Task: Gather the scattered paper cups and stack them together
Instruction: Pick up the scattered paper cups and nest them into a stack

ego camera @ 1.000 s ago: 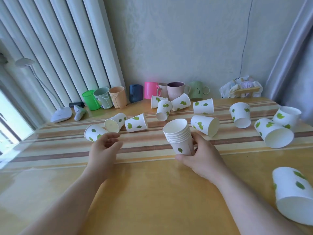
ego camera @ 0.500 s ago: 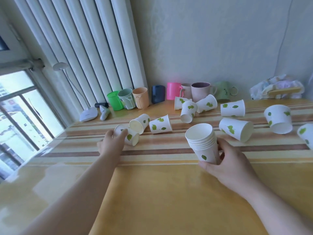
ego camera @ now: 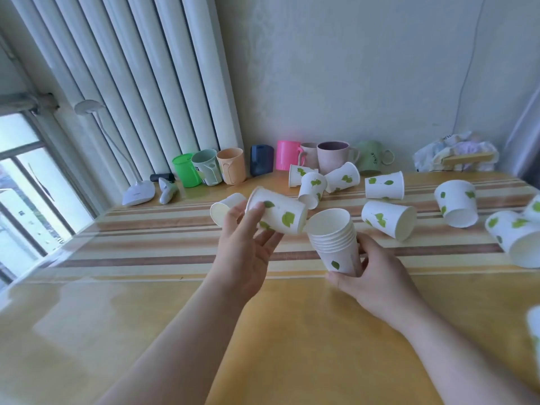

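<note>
The left hand [ego camera: 244,252] holds one paper cup [ego camera: 277,213] on its side above the table [ego camera: 175,331], fingers [ego camera: 254,211] curled over the rim end with the thumb underneath. The cup's base points right and nearly touches the rim of the stack [ego camera: 334,241]. The right hand [ego camera: 377,282] grips that stack low down, fingers closed around its base, mouth tilted up and to the left. About six or seven nested rims show; the exact number is hard to tell.

Loose paper cups lie across the striped part of the table. One cup [ego camera: 225,207] lies just behind the left hand, partly hidden. Three cups [ego camera: 314,187] cluster near the mugs at the back, one lies on its side [ego camera: 384,185] to their right, and another [ego camera: 390,219] rests just right of the stack. Further right sits one mouth-down cup [ego camera: 457,203], then two more [ego camera: 517,235] at the right edge, one mostly cut off. A sliver of another cup [ego camera: 534,323] shows at the lower right border.

Along the wall stand seven or eight coloured mugs [ego camera: 336,156], from a green tumbler [ego camera: 184,173] on the left to a pale green mug [ego camera: 372,157] on the right. A white desk lamp [ego camera: 137,191] sits by the radiator [ego camera: 131,83].
</note>
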`<state>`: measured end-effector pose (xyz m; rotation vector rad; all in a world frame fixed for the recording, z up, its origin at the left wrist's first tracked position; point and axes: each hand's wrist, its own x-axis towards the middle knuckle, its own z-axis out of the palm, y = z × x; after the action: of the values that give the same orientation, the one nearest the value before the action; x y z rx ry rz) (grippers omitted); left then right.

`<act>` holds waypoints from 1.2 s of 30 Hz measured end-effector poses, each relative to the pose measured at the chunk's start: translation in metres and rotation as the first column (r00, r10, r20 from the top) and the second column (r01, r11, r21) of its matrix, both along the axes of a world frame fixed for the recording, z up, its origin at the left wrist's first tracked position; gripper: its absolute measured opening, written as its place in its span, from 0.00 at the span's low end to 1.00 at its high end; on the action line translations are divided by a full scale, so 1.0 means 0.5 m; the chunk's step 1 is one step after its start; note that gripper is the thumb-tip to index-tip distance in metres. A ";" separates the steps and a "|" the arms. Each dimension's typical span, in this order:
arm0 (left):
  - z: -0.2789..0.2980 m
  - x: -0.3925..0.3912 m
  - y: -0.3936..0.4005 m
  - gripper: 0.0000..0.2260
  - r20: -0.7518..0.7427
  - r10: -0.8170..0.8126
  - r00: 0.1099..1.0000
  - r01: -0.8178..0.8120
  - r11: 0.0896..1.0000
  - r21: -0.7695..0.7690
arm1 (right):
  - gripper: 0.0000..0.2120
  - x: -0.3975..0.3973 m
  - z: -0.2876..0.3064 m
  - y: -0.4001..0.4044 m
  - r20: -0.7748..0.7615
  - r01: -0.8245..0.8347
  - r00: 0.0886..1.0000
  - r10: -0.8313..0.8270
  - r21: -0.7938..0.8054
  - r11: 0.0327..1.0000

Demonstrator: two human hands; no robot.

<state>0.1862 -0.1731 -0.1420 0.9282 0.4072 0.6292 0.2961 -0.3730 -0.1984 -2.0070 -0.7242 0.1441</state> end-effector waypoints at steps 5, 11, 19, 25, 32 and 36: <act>0.047 0.038 -0.046 0.25 0.030 0.011 0.999 -0.019 0.963 0.270 | 0.26 0.006 -0.006 0.000 -0.014 0.006 1.000 -0.006 -0.002 1.000; 0.000 0.045 -0.069 0.30 -0.064 0.036 0.997 -0.002 0.885 0.465 | 0.29 0.007 -0.008 0.000 0.004 -0.017 1.000 0.017 -0.011 1.000; -0.041 0.048 -0.047 0.26 -0.099 0.022 0.995 0.025 0.890 0.455 | 0.29 0.011 -0.010 0.000 -0.018 -0.003 1.000 0.003 -0.008 1.000; -0.094 0.081 0.058 0.24 -0.382 0.523 0.762 0.110 0.476 0.872 | 0.28 0.015 -0.012 -0.001 -0.022 -0.008 1.000 0.008 0.005 1.000; -0.098 0.140 0.135 0.39 -0.459 0.598 0.657 0.450 0.177 0.875 | 0.27 0.018 -0.016 0.000 -0.012 -0.008 1.000 0.008 0.004 1.000; -0.114 0.140 0.140 0.32 -0.376 0.664 0.646 0.408 0.116 0.906 | 0.27 0.021 -0.018 0.001 -0.008 -0.004 1.000 0.004 -0.004 1.000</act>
<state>0.2561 -0.1029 -0.1991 2.6794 0.8974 0.6356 0.3065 -0.3725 -0.2072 -2.0079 -0.7236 0.1556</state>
